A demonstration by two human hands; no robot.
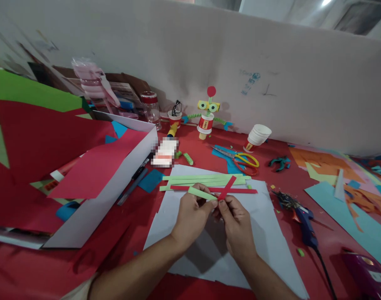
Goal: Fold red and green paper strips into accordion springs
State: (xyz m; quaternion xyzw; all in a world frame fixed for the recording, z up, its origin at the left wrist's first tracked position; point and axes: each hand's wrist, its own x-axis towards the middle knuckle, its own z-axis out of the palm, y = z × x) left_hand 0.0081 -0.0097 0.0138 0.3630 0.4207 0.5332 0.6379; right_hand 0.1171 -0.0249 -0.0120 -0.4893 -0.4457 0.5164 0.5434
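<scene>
Over a white sheet (259, 233), my left hand (195, 212) pinches a light green paper strip (200, 193). My right hand (236, 221) pinches a short red paper strip (228, 187) that slants up to the right. The two strips meet between my fingertips; whether they are joined there, I cannot tell. Just beyond my hands lie several flat light green strips (206, 181) and one long red strip (246, 191). A paper-cup figure (205, 122) with folded green arms and round eyes stands near the wall. Two small folded green paper springs (188, 158) rest on the table.
To the left is a white box (103, 216) of coloured paper. Yellow-and-red-handled scissors (237, 157), stacked paper cups (258, 135), pliers (279, 163) and a corded glue gun (304, 227) lie beyond and right. A glass jar (151, 110) and a pink bottle (92, 81) stand at the back left.
</scene>
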